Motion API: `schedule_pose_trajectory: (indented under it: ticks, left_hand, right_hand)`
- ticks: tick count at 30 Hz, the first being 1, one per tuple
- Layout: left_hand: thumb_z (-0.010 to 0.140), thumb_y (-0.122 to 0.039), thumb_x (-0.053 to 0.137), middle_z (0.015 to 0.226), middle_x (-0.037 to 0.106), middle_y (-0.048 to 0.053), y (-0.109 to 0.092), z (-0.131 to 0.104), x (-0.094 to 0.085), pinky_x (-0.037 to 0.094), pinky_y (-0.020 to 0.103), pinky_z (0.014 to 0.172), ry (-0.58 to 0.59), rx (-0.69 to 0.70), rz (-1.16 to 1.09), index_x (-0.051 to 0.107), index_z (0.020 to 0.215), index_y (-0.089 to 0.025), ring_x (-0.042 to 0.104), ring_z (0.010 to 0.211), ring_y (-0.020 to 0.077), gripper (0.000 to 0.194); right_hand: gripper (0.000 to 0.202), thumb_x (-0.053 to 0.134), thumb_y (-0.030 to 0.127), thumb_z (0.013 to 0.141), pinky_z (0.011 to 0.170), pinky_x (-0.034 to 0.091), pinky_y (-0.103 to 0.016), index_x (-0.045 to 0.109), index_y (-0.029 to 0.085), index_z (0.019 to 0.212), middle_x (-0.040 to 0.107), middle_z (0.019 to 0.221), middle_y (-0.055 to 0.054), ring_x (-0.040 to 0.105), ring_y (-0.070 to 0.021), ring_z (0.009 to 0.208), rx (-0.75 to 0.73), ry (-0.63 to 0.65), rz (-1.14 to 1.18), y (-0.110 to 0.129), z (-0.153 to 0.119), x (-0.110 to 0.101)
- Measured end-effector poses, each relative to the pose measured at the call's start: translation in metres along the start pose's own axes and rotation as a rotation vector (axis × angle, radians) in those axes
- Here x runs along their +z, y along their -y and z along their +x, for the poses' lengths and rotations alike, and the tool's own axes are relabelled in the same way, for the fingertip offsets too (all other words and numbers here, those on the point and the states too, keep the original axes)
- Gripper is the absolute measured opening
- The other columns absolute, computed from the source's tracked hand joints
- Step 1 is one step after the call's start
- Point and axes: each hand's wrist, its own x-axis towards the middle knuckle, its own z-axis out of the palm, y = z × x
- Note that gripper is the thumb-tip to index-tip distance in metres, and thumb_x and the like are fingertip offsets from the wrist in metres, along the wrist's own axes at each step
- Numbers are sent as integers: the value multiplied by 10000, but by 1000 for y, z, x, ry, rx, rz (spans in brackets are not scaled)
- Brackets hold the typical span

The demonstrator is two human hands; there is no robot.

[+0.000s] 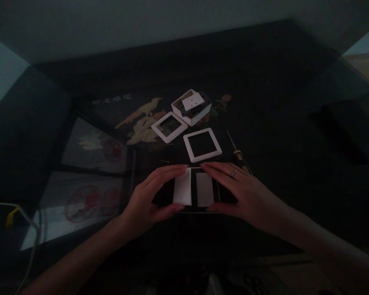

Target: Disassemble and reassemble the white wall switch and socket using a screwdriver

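Note:
A two-rocker wall light switch (193, 189), with two white rocker plates on a dark body, lies in front of me between both hands. My left hand (155, 192) grips its left part, with the fingers at the far edge and the thumb at the near edge. The left plate looks slightly tilted. On the other side, my right hand (233, 186), a ring on one finger, spans the right part in the same way. Just beyond are two white square frames, one on the right (189, 147) and one on the left (157, 130).
Behind the frames stands a white back box (199, 117) with a socket insert (193, 101) resting tilted on it. A screwdriver (238, 155) lies by my right hand. Small screws (165, 161) lie left of the frames. A cable (33, 225) runs along the left.

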Motion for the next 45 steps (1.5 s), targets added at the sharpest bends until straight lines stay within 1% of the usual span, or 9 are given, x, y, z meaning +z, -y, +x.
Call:
schedule_pose_trajectory:
  ticks: [8,14,19,26,29,34,37,40,45]
  left_hand:
    - [943,-461,625,1346,616,155,3,-2,9,517,474,1061,33,42,46,502,1370,-203,587,1276,276,514]
    - [956,-393,625,1379,595,166,5,-2,13,505,488,1084,28,75,106,483,1402,-187,556,1321,275,512]
    - [968,-381,609,1423,568,178,7,-4,12,482,456,1115,34,97,121,484,1412,-152,511,1373,261,515]
    - [959,-371,626,1421,576,171,7,-6,13,494,536,1087,41,111,148,423,1478,-194,514,1369,306,585]
    - [964,-331,618,1433,570,170,6,-6,15,488,528,1097,39,131,187,426,1475,-188,515,1371,299,565]
    - [963,-274,602,1423,579,179,1,-3,11,484,510,1105,56,154,293,473,1434,-148,527,1361,299,505]
    - [967,-264,587,1426,580,183,-4,-2,7,446,498,1141,78,193,378,518,1392,-116,522,1365,291,455]
    - [987,-256,542,1471,545,171,-10,-3,7,398,491,1175,102,206,467,502,1410,-97,454,1420,287,453]
    - [1008,-158,442,1514,504,155,-20,-9,17,246,421,1249,104,208,631,443,1449,-26,370,1475,267,460]
  right_hand:
    - [695,703,422,868,1002,544,-534,490,91,1440,572,1433,-207,570,-333,1289,28,27,6,1,0,-1]
    - [701,721,409,860,1000,548,-516,490,81,1434,575,1432,-202,573,-326,1286,10,10,-19,1,0,-1]
    - [701,715,419,864,987,554,-526,481,87,1436,576,1430,-202,578,-323,1279,4,4,-23,0,-2,1]
    - [687,715,407,866,1000,546,-524,479,117,1442,572,1438,-188,570,-320,1292,19,14,-17,0,-1,0]
    - [692,721,397,861,998,549,-519,483,98,1439,575,1433,-197,575,-325,1285,18,20,-16,1,-1,-1]
    - [669,705,397,870,1008,540,-538,489,144,1450,571,1442,-184,568,-329,1296,32,16,8,1,-1,0]
    - [690,721,400,857,1015,538,-524,497,106,1440,576,1431,-199,569,-331,1293,22,7,0,1,0,1]
    - [702,723,417,855,1011,540,-514,500,85,1432,577,1426,-206,568,-332,1293,12,5,-14,1,0,1]
    - [683,707,414,867,1019,533,-524,495,114,1443,575,1435,-195,566,-327,1298,26,17,1,0,0,1]
